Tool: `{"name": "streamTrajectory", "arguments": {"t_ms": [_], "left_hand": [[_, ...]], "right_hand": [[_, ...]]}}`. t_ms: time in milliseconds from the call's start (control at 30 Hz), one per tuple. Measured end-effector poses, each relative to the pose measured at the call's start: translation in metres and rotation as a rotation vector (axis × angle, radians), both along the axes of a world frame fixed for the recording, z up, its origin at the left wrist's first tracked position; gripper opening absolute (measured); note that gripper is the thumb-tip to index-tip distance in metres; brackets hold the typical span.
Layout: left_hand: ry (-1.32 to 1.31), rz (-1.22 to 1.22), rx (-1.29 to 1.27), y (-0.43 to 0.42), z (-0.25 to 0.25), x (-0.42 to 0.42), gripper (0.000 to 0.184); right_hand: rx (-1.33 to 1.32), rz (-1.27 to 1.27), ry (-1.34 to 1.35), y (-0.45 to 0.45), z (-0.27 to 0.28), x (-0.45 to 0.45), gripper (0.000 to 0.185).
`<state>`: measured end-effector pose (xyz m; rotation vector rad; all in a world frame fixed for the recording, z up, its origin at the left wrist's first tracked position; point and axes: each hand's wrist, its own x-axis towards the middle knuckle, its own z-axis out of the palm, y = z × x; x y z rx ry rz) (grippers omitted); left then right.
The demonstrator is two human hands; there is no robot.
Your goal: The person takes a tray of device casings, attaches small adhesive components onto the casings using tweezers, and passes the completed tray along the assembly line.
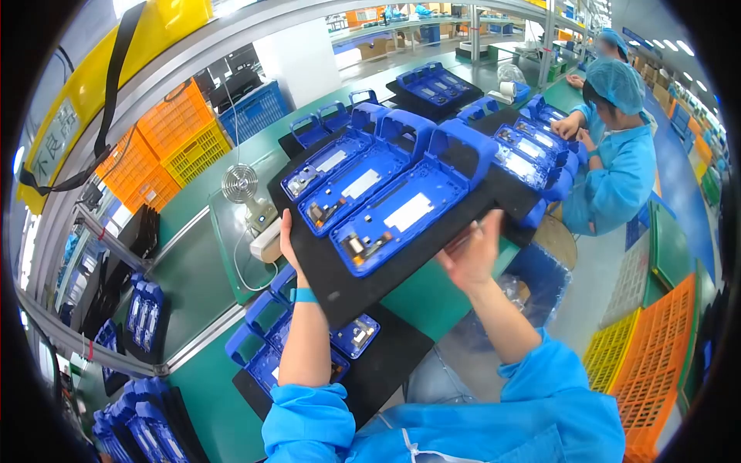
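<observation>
A black foam board (332, 285) carrying three blue plastic housings with handles is lifted and tilted in front of me. The nearest housing (448, 185) has a white label and small electronic parts inside. My left hand (288, 243) grips the board's left edge, its fingers partly hidden beneath. At the right edge is my right hand (475, 251), slightly blurred, thumb and fingers at the board's rim. Below lies a second black board (401, 347) with more blue housings (359, 336), partly covered by the raised board and my left forearm.
A small fan (240, 183) stands on the green bench (197, 339) at left. Orange crates (174, 119) are behind it. At right a co-worker (617, 154) in blue handles housings. More housings (143, 312) sit at left, and a blue bin (540, 285) is below right.
</observation>
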<state>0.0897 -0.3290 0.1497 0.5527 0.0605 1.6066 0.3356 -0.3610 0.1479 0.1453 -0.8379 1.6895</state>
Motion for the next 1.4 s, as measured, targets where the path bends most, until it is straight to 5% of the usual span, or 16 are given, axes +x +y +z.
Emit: {"name": "streamTrajectory", "arguments": {"t_ms": [67, 133, 267, 300, 367, 400, 533, 633, 700, 900, 967, 1067, 1167, 1233, 1300, 1400], "left_hand": [[-0.013, -0.043, -0.041, 0.006, -0.016, -0.009, 0.046], [-0.056, -0.081, -0.095, 0.008, -0.023, -0.015, 0.046], [0.01, 0.022, -0.103, 0.011, -0.036, -0.02, 0.04], [-0.036, -0.019, -0.115, 0.008, -0.036, -0.016, 0.039], [-0.018, -0.064, -0.138, 0.013, -0.049, -0.023, 0.037], [-0.018, -0.061, -0.138, 0.016, -0.052, -0.025, 0.037], [0.194, 0.067, -0.25, 0.04, -0.063, -0.043, 0.035], [0.296, 0.106, -0.169, 0.05, -0.037, -0.049, 0.037], [0.374, -0.022, -0.125, 0.059, -0.015, -0.056, 0.046], [0.296, -0.234, -0.144, 0.062, 0.028, -0.047, 0.057], [0.335, -0.168, -0.112, 0.081, 0.027, -0.066, 0.056], [0.259, -0.082, -0.101, 0.098, 0.031, -0.081, 0.051], [0.094, 0.168, -0.4, 0.107, 0.042, -0.083, 0.054], [0.032, 0.01, -0.393, 0.102, 0.042, -0.088, 0.058], [0.096, -0.028, -0.369, 0.092, 0.034, -0.092, 0.056], [0.353, -0.083, -0.566, 0.067, 0.027, -0.093, 0.047]], "right_hand": [[-0.064, 0.032, 0.056, 0.012, -0.016, 0.021, 0.067], [-0.609, -0.314, -0.021, 0.013, 0.015, 0.008, 0.086], [-0.122, 0.453, 0.089, 0.067, -0.029, 0.01, 0.067], [-0.124, 0.455, 0.089, 0.082, -0.043, 0.011, 0.067], [-0.393, -0.019, 0.085, 0.118, -0.089, 0.017, 0.051], [-0.541, -0.158, 0.016, 0.092, -0.051, 0.01, 0.04], [-0.405, -0.194, -0.276, 0.097, -0.039, 0.02, 0.038], [-0.468, 0.142, -0.148, 0.099, -0.031, 0.018, 0.035], [-0.423, 0.317, -0.357, 0.078, 0.007, 0.002, 0.035], [-0.387, 0.164, -0.461, 0.098, 0.002, -0.022, 0.038], [-0.412, 0.405, -0.362, 0.106, 0.014, -0.039, 0.046], [-0.368, 0.369, -0.21, 0.142, 0.004, -0.07, 0.053], [-0.342, 0.462, -0.054, 0.208, -0.018, -0.1, 0.05], [-0.261, 0.267, -0.026, 0.242, -0.028, -0.124, 0.049], [-0.419, -0.272, -0.092, 0.261, -0.033, -0.149, 0.034], [-0.469, -0.224, -0.48, 0.274, -0.04, -0.153, 0.017]]}}
